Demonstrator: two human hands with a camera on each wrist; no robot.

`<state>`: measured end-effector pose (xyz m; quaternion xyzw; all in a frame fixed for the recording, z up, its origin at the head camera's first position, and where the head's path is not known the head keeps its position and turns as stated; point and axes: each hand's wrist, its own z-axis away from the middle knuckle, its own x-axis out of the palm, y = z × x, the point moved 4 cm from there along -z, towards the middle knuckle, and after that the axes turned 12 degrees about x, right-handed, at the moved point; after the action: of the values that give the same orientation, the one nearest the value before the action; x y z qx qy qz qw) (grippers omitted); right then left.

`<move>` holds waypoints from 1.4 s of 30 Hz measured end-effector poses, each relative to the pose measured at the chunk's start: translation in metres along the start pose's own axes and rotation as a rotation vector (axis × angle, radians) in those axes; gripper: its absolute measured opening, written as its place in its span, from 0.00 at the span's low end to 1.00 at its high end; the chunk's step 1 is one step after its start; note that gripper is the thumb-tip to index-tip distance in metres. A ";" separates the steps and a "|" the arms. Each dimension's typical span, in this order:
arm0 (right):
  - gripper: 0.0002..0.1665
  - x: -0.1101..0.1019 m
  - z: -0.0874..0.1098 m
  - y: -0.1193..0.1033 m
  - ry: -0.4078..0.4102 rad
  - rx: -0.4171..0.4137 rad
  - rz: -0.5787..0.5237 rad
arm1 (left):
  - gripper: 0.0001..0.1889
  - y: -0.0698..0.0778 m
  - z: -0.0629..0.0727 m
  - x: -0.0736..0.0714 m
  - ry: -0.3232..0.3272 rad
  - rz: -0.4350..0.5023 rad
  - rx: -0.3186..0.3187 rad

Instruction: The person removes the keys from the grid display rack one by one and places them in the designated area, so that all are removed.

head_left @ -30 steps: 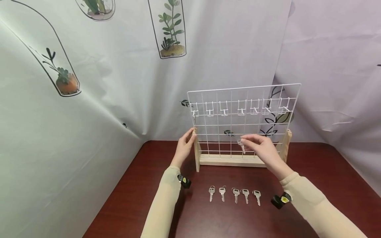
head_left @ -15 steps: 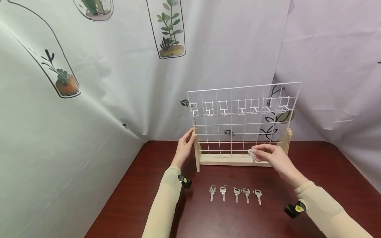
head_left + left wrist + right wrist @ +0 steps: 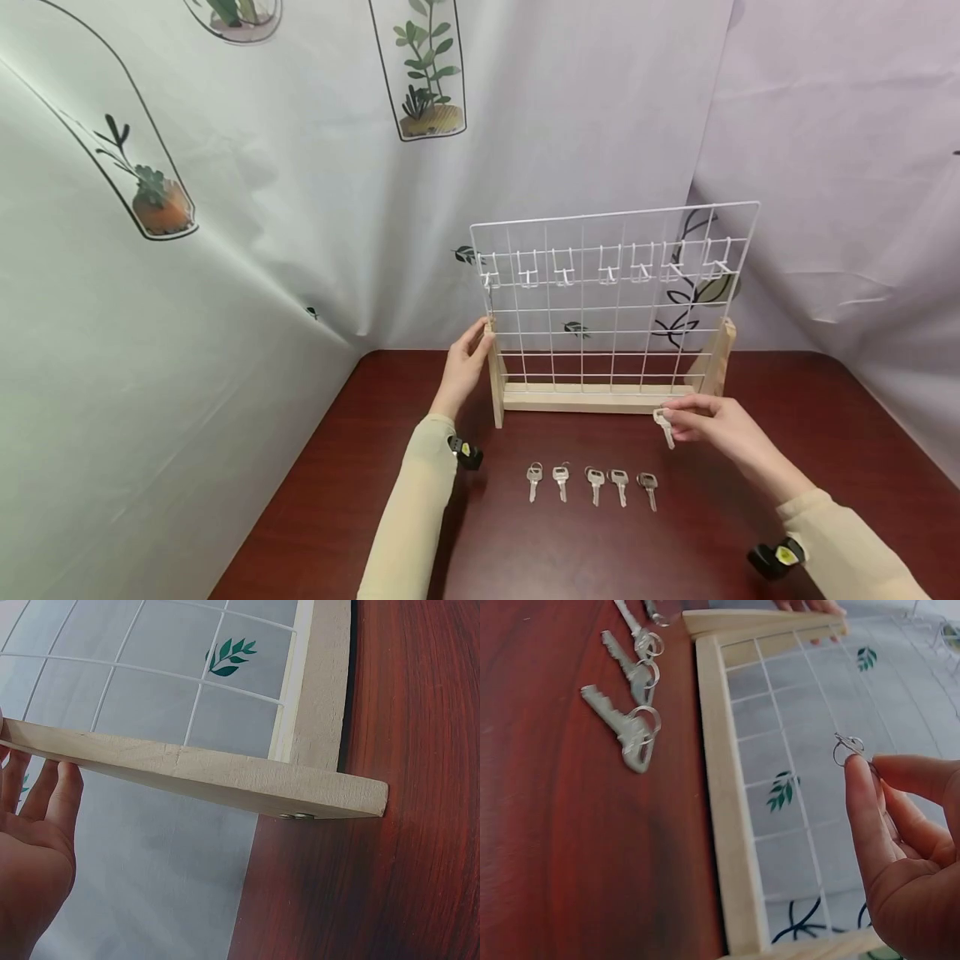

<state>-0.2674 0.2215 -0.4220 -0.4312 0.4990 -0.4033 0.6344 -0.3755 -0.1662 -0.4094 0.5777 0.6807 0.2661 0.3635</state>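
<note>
My right hand (image 3: 708, 425) pinches a metal key (image 3: 666, 432) between thumb and fingers, just in front of the rack's right end. In the right wrist view its split ring (image 3: 840, 755) sticks out past the fingertips, and the key's blade is mostly hidden by the hand. My left hand (image 3: 462, 367) grips the left wooden upright (image 3: 495, 387) of a white wire grid rack (image 3: 585, 402). Seen from the left wrist, the fingers (image 3: 66, 791) lie against that upright's outer side. White hooks (image 3: 608, 277) line the grid's upper part. Something thin and dark hangs under the leftmost hook, too small to tell.
A row of several keys with rings, one being a key (image 3: 596, 483), lies on the dark red table (image 3: 540, 554) in front of the rack. A right wooden upright (image 3: 718, 358) supports the grid. Behind stands a pale curtain (image 3: 315, 167) with printed plants.
My right hand has moved right, down and nearer, away from the grid's middle, carrying the key with it. The left hand stays on the upright.
</note>
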 end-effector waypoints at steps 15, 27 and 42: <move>0.19 -0.009 0.017 0.039 -0.009 0.008 0.026 | 0.25 -0.001 -0.001 -0.001 0.010 0.005 -0.005; 0.16 -0.003 0.026 0.060 -0.265 0.015 0.031 | 0.25 0.001 -0.001 0.000 0.006 0.017 0.004; 0.15 0.004 0.024 0.072 -0.312 0.147 0.061 | 0.24 0.003 -0.001 0.000 0.002 0.048 0.005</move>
<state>-0.2371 0.2428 -0.4881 -0.4258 0.3764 -0.3472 0.7460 -0.3748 -0.1652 -0.4063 0.5945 0.6677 0.2737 0.3547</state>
